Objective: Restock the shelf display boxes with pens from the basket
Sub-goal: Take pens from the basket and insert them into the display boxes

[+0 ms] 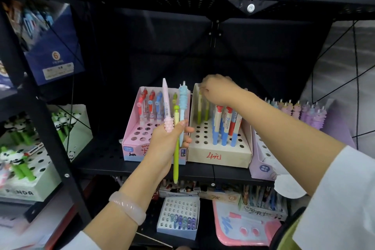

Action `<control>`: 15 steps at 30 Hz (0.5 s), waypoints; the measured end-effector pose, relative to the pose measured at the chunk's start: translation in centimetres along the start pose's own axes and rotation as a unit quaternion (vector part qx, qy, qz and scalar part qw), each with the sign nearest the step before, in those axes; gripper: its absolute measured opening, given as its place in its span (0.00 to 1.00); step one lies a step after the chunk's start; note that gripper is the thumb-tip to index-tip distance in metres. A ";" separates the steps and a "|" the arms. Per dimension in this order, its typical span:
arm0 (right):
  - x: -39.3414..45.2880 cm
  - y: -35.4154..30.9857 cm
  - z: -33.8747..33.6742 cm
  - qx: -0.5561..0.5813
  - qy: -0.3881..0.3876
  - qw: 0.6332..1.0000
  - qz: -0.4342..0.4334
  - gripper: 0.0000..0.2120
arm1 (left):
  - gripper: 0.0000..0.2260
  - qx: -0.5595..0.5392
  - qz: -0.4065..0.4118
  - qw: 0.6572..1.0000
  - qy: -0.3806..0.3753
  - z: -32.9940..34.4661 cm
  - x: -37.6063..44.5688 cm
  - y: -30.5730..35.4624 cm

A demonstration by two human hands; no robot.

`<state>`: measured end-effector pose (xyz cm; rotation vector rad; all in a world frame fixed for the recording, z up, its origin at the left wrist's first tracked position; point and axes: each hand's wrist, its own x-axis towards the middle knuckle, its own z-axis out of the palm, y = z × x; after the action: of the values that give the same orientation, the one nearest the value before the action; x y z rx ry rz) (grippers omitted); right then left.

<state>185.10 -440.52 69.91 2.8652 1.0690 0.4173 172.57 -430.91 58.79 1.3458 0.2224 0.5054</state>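
The left hand (166, 144) sits just below the middle of the view, its fingers curled around three pens held roughly upright in a fan. The pink pen (166, 105) leans toward 11 o'clock, its ribbed grip resting at the top of the fist. The green pen (176, 148) runs straight down through the hand, its tip hanging below the shelf edge (203, 174) toward 6 o'clock. The light blue pen (182, 103), with a small figure on top, stands at about 12 o'clock from the knuckles. A pale pink bracelet (127, 207) circles that wrist.

The right hand (220, 91) reaches in from 4 o'clock, palm down, over the back left corner of the cream box (219, 154). Its fingers are bent downward at the top of a green pen (199, 107) standing in the back row; whether they actually pinch it cannot be told, since the fingertips are hidden behind the hand.

The cream box holds blue and red pens (225, 126) toward its right side, with many open holes in front. At 9 o'clock from it, touching, stands the pink box (134, 148), with red and blue pens along its back row. At 3 o'clock a lilac box (261, 166) carries pastel pens (304, 111). The basket does not show clearly.
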 end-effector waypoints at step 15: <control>-5.1 2.2 -1.7 0.554 0.205 0.801 0.096 0.07 | 0.07 -0.018 -0.011 0.998 -0.051 1.5 -1.3 0.8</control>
<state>182.39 -445.56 70.67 4.0829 1.4381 0.5867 171.88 -432.70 59.72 1.3294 0.1430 0.4184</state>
